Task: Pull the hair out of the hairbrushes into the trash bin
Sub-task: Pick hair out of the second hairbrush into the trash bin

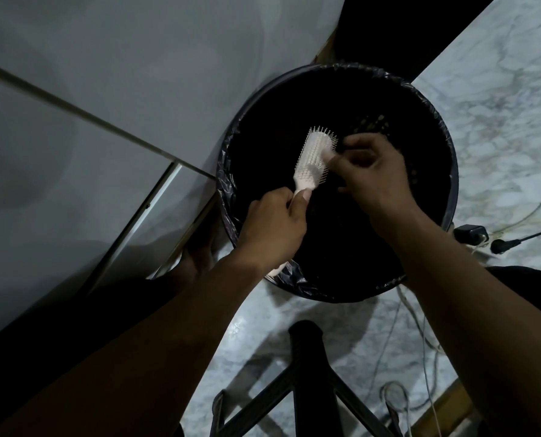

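Observation:
A white hairbrush (314,160) with pale bristles is held over the round black trash bin (452,197), which is lined with a black bag. My left hand (272,228) grips the brush's handle from below. My right hand (373,175) is at the brush head's right side, its fingers curled and pinching at the bristles near the top. A dark bit shows at its fingertips, probably hair; against the dark bin I cannot tell for sure.
A white cabinet (89,121) stands left of the bin. A black stool or chair base (307,373) is below the bin. A black plug adapter (471,233) and several cables (420,342) lie on the marble floor (499,105) at right.

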Demonstrator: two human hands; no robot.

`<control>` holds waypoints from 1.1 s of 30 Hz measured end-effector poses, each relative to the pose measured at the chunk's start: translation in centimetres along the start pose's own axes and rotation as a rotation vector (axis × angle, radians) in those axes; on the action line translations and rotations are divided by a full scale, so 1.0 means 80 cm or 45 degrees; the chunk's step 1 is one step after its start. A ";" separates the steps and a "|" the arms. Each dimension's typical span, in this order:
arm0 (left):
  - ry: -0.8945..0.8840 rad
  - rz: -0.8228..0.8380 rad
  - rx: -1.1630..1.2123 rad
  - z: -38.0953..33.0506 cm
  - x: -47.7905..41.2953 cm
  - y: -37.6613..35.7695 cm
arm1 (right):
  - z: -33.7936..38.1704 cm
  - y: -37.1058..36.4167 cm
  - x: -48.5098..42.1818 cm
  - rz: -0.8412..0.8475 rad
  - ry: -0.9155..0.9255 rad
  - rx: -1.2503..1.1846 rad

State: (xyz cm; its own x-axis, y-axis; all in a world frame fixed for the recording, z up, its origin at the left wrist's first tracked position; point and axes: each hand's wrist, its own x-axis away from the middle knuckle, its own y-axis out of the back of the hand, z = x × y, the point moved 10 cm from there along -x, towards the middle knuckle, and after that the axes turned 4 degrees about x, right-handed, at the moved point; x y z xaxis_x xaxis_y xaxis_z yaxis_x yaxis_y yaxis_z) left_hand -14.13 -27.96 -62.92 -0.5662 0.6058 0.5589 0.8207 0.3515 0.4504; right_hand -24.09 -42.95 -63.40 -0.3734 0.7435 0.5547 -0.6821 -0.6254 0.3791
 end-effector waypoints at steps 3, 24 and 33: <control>-0.008 0.023 -0.010 -0.004 0.001 -0.005 | 0.005 -0.017 0.007 0.094 0.053 -0.015; -0.196 0.029 -0.193 -0.027 0.006 -0.004 | -0.017 0.024 0.000 -0.318 -0.065 0.024; -0.099 -0.056 -0.175 -0.016 -0.001 0.013 | -0.028 0.025 -0.009 -0.274 -0.132 0.071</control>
State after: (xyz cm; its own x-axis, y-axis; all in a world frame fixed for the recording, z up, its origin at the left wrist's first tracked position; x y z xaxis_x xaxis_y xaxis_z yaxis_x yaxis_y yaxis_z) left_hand -13.31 -28.59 -61.60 -0.5892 0.6475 0.4833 0.7741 0.2810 0.5673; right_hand -26.56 -44.19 -64.68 -0.1549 0.8344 0.5289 -0.7018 -0.4698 0.5355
